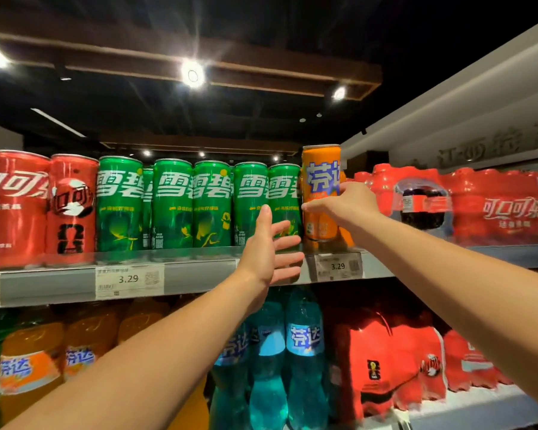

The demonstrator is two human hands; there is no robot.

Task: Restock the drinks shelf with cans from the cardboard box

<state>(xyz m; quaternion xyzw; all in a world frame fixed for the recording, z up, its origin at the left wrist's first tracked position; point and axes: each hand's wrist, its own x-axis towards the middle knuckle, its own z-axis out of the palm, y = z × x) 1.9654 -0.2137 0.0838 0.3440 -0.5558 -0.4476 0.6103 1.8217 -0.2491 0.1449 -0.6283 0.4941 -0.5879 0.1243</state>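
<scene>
An orange can point(321, 181) stands upright at the right end of the can row on the upper shelf point(199, 274). My right hand point(348, 204) grips its right side, thumb across the front. My left hand point(269, 252) hovers open in front of the shelf edge, fingers spread, just left of and below the orange can, holding nothing. Several green cans point(171, 203) stand to the left of the orange one, and red cans point(41, 206) fill the far left. The cardboard box is out of view.
Shrink-wrapped packs of red-labelled bottles point(466, 203) sit right of the orange can. Price tags point(129, 280) hang on the shelf rail. Below stand orange bottles point(31, 361), blue bottles point(292, 352) and more red wrapped packs point(395, 361).
</scene>
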